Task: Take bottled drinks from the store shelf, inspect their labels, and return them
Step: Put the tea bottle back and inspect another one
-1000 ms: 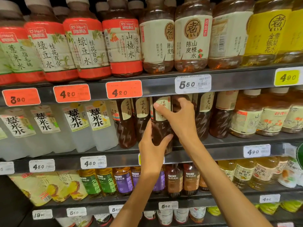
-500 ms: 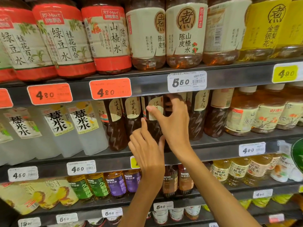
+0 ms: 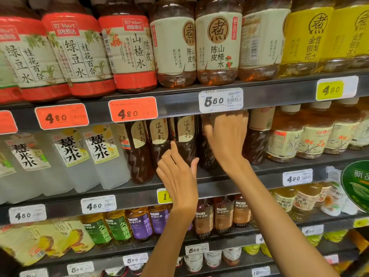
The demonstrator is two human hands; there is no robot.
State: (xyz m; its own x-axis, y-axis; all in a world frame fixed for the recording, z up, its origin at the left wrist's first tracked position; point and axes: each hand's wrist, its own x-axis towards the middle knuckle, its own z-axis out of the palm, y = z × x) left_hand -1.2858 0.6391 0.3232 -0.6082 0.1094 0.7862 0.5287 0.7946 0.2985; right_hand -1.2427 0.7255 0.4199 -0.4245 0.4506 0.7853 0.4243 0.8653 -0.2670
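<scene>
Dark brown tea bottles with beige labels stand in a row on the middle shelf. My left hand is in front of them with its fingers loosely spread, and the index fingertip touches one bottle's lower body. My right hand lies flat, fingers straight and pointing up, against the neighbouring dark bottle just under the white 5.50 price tag. That hand hides most of the bottle's label. Neither hand holds a bottle.
Large red-labelled and beige-labelled bottles fill the top shelf. Clear white bottles stand left of the dark teas, amber bottles to the right. Small green, purple and brown bottles line the shelf below. Price tags run along every shelf edge.
Both hands have let go of the dark bottle, which now stands on the shelf. My right hand has shifted right onto the neighbouring bottle, and my left hand's fingers have opened.
</scene>
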